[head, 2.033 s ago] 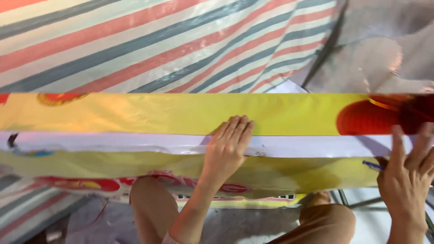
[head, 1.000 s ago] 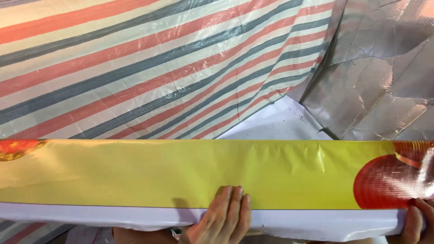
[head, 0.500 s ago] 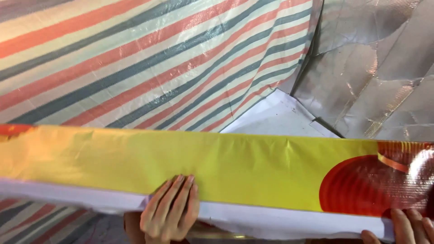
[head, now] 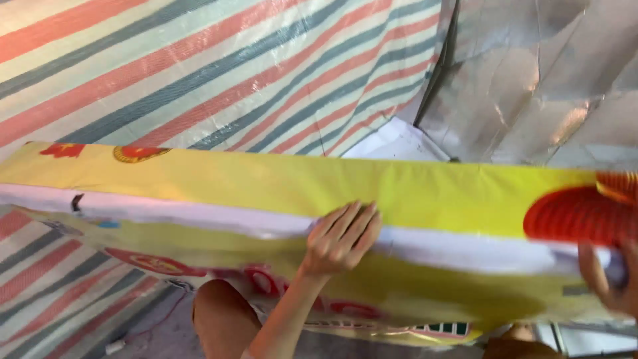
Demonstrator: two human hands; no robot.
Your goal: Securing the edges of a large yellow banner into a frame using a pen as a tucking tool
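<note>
Yellow banner (head: 279,183) under left hand (head: 342,236)

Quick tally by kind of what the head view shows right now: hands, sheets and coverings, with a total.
Hands on the banner: 2, left hand and right hand
Yellow printed plastic banner, folded: 1
Red, blue and white striped tarpaulin: 1
Crinkled silver foil sheet: 1
Total: 5
</note>
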